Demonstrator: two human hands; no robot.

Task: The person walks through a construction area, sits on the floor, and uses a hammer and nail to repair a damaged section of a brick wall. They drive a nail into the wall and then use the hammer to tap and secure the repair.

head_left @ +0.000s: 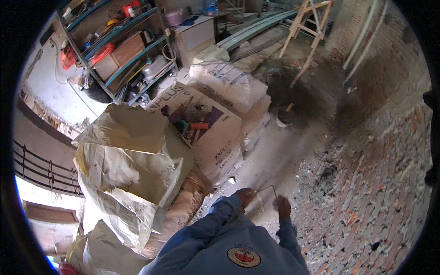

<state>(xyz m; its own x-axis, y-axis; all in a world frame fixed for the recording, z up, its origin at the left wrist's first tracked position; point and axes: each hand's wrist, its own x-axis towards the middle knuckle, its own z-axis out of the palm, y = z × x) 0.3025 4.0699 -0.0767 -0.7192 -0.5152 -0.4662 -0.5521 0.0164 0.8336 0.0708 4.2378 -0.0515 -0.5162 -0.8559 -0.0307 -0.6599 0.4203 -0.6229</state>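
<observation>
Head view: left hand [245, 196] and right hand [283, 207] flank a thin piece [265, 198], probably light, stiff; grip opposite edges; cannot tell whether fingers [251, 193] clamp

Ahead of our left grip [247, 195] and right grip [283, 208], we see a floor strip [275, 156] between stacked bags [219, 153] and the rough brick wall [366, 211], where we could pass. Farther on, a bucket [283, 121] and then a wooden stand [297, 26] are in the way.
</observation>
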